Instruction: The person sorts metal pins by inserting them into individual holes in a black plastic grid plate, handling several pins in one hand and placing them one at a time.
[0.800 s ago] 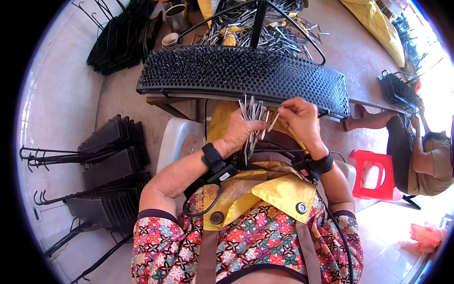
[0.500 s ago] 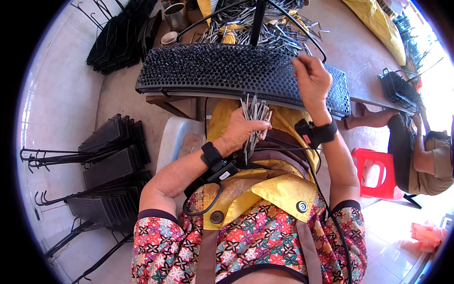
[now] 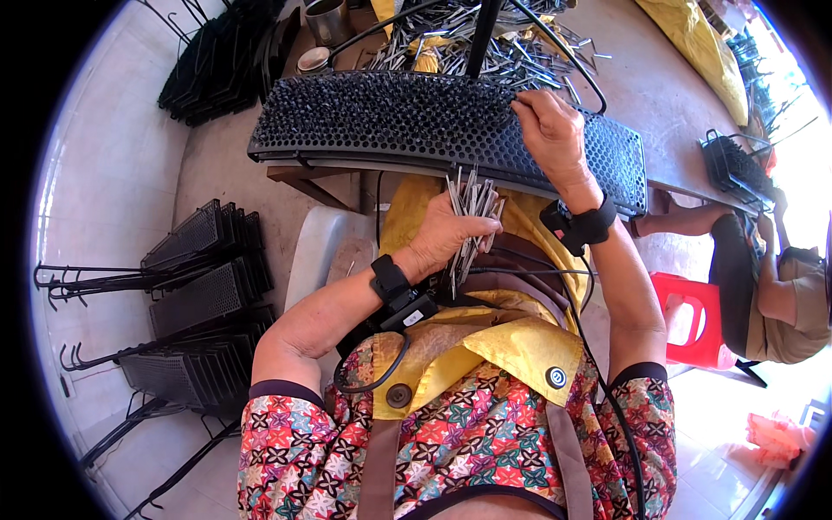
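Observation:
My left hand is closed round a bundle of thin silvery metal rods, held just below the front edge of a long black perforated rack. Above the rack's right half, my right hand has its thumb and fingers pinched together. Whatever is between those fingertips is too small to make out. Dark upright pieces fill many holes across the rack's left and middle, while bare holes show at its right end and along the front. A black post and curved bars rise behind the rack.
Loose metal rods lie heaped on the table behind the rack, near a metal cup. Stacked black racks with hooked bars stand at left. A red stool and another person are at right.
My right hand has moved a little to the left above the rack, still pinched. My left hand keeps the rods in nearly the same place.

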A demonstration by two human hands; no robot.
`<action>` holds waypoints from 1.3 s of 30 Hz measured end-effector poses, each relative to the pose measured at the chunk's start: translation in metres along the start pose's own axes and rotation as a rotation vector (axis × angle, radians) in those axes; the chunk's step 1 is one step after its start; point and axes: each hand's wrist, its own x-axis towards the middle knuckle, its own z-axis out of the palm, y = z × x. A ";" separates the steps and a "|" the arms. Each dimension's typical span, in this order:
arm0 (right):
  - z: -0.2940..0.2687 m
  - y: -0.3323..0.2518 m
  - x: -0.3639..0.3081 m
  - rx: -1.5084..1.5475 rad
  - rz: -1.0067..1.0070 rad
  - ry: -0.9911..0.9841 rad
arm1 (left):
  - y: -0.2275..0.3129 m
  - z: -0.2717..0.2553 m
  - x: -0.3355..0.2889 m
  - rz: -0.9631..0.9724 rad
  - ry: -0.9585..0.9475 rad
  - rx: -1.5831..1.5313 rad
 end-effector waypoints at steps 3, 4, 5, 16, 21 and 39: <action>0.003 0.004 -0.005 -0.012 0.011 -0.052 | 0.001 0.001 0.000 -0.001 0.000 -0.016; 0.006 0.009 -0.007 -0.020 -0.010 -0.084 | 0.000 0.000 0.000 -0.005 0.001 -0.017; 0.007 0.012 -0.010 -0.029 -0.031 -0.116 | 0.000 0.000 0.001 -0.009 0.002 -0.018; -0.026 -0.046 -0.068 0.309 0.557 -0.464 | -0.001 0.003 0.000 0.010 0.003 -0.007; -0.032 -0.043 -0.067 0.411 0.736 -0.451 | -0.001 0.001 -0.001 0.018 -0.018 0.029; 0.011 -0.006 -0.008 -0.042 -0.168 0.018 | -0.003 0.001 0.000 0.011 0.020 -0.008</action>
